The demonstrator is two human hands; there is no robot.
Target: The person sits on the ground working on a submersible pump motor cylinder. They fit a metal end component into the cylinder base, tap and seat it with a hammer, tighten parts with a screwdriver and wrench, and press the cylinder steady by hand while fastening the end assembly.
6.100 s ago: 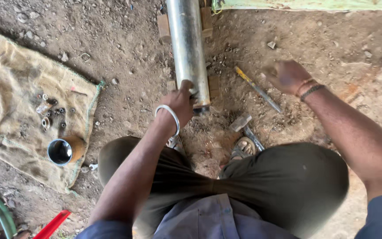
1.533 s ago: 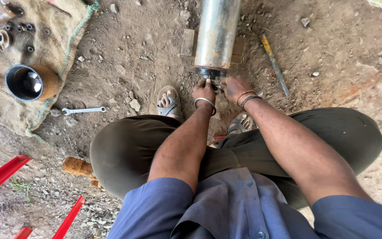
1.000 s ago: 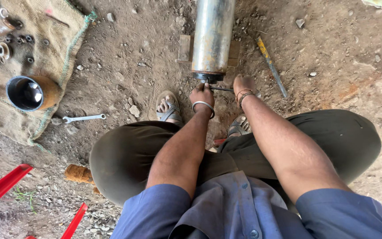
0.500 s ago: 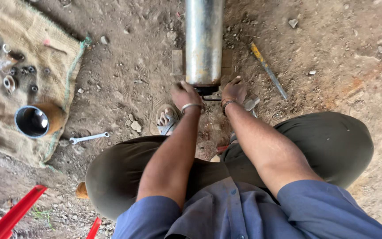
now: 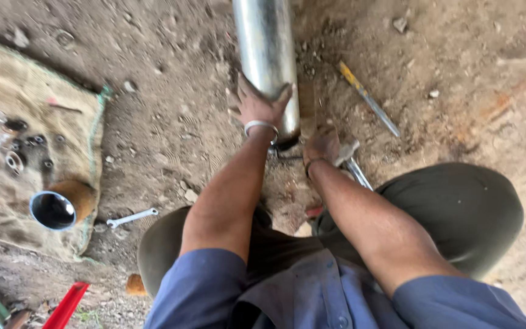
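Note:
A long shiny metal cylinder (image 5: 264, 49) lies on the dirt, its near end toward me. My left hand (image 5: 257, 106), with a metal bangle on the wrist, is wrapped over the cylinder's lower end, fingers spread around it. My right hand (image 5: 322, 146) is at the cylinder's end face, closed around a small part there that I cannot make out. A metal tool (image 5: 353, 167) lies just right of that hand. I am squatting, knees on either side.
A burlap sack (image 5: 31, 152) at the left carries several small metal fittings (image 5: 16, 146) and a short open pipe section (image 5: 53, 209). A small wrench (image 5: 132, 217) lies on the dirt. A yellow-handled tool (image 5: 366, 97) lies right of the cylinder. Red bars (image 5: 65, 304) at lower left.
My left hand moved from the cylinder's end face up onto its side and now grips around it. My right hand stayed at the end. The view shifted slightly.

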